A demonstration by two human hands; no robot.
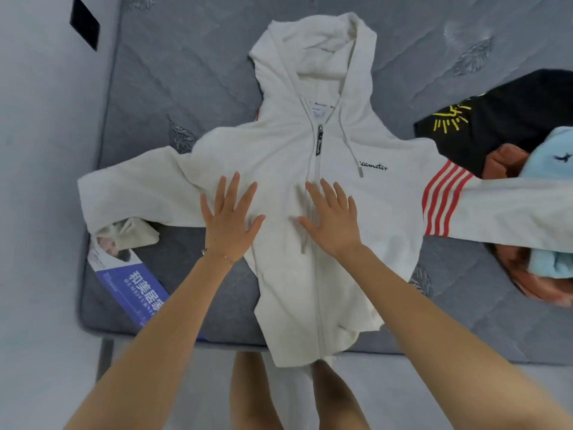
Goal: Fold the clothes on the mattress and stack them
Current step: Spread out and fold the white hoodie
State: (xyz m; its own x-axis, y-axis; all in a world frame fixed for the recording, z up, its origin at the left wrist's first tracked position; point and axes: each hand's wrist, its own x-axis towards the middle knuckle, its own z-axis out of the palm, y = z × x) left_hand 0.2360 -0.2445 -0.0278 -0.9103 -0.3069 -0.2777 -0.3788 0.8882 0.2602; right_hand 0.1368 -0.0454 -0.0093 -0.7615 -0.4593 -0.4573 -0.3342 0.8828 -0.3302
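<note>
A white zip hoodie (366,218) lies face up and spread out on the grey mattress (173,76), hood pointing away from me, both sleeves stretched sideways. Its right sleeve has red stripes (440,203). My left hand (231,215) lies flat on the chest left of the zip, fingers straight and spread. My right hand (333,217) presses flat on the zip line beside it. The hoodie's hem hangs over the mattress's near edge.
At the right lies a heap of clothes: a black garment with yellow print (508,116), an orange one (505,161) and a light blue one (548,153). A blue and white label (130,280) sits on the mattress's near left corner. A wall runs along the left.
</note>
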